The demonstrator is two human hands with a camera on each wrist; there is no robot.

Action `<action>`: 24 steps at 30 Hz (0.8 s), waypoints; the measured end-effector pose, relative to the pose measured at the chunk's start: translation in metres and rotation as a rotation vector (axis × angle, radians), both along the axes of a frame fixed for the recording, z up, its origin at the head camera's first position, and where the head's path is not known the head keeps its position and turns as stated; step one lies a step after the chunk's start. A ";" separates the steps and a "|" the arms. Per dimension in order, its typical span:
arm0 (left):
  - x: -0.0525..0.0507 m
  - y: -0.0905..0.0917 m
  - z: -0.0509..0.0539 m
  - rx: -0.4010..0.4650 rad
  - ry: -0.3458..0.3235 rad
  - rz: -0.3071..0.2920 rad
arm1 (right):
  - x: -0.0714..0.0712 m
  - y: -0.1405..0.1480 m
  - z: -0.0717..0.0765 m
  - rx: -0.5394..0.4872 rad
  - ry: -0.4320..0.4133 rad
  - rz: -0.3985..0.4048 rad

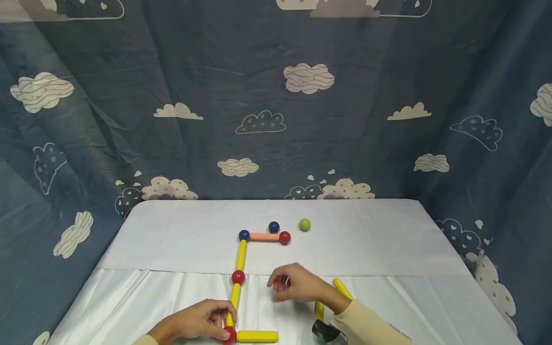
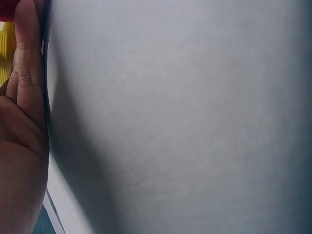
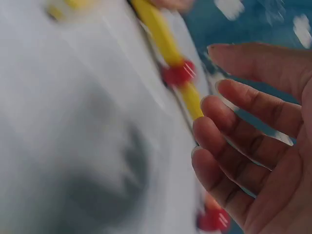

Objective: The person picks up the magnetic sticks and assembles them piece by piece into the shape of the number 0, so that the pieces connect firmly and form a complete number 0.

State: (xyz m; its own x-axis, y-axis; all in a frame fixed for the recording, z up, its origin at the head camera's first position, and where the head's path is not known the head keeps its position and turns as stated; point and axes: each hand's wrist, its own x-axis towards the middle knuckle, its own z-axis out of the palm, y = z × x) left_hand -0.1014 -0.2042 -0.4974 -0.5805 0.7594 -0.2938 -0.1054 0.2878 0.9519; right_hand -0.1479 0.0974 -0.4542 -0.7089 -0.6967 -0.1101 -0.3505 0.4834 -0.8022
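A chain of rods and balls lies on the white cloth. At its near end, my left hand [image 1: 196, 317] holds a red ball [image 1: 231, 337], with fingers beside the lower yellow rod [image 1: 235, 296]. Another yellow rod [image 1: 257, 336] points right from that ball. Farther up come a middle red ball [image 1: 238, 277], an upper yellow rod [image 1: 241, 255] and a blue ball [image 1: 244, 235]. From there an orange rod [image 1: 265, 236] leads to a far red ball [image 1: 284, 237]. My right hand [image 1: 299, 283] hovers right of the chain, fingers [image 3: 243, 131] loosely bent around nothing.
Behind the orange rod sit a loose blue ball [image 1: 273, 226] and a green ball [image 1: 304, 224]. Two yellow rods, one standing out [image 1: 342, 288] and one partly covered [image 1: 319, 310], lie by the right forearm. A dark cloud-print curtain [image 1: 207, 96] surrounds the table.
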 end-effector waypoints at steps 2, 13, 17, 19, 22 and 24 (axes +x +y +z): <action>0.000 0.000 0.000 0.002 -0.005 -0.003 | -0.017 0.011 0.004 0.001 0.070 -0.062; 0.000 -0.001 -0.001 0.030 -0.033 0.002 | -0.111 0.060 0.000 0.017 0.148 -0.602; -0.002 -0.003 0.000 0.054 -0.016 -0.018 | -0.129 0.064 -0.011 0.023 0.093 -0.679; -0.001 -0.002 0.001 0.060 -0.027 -0.018 | -0.135 0.065 -0.017 0.030 0.070 -0.700; 0.000 -0.001 0.000 0.061 -0.047 -0.014 | -0.140 0.065 -0.024 0.050 0.006 -0.725; 0.000 0.000 0.000 0.051 -0.047 -0.006 | -0.142 0.065 -0.027 0.061 -0.033 -0.739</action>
State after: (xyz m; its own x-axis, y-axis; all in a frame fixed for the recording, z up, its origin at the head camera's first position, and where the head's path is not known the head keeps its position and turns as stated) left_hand -0.1018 -0.2041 -0.4978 -0.5623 0.7776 -0.2814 -0.1488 0.2397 0.9594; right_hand -0.2899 0.1627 -0.4812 -0.9862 -0.0314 -0.1626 0.1071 0.6278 -0.7710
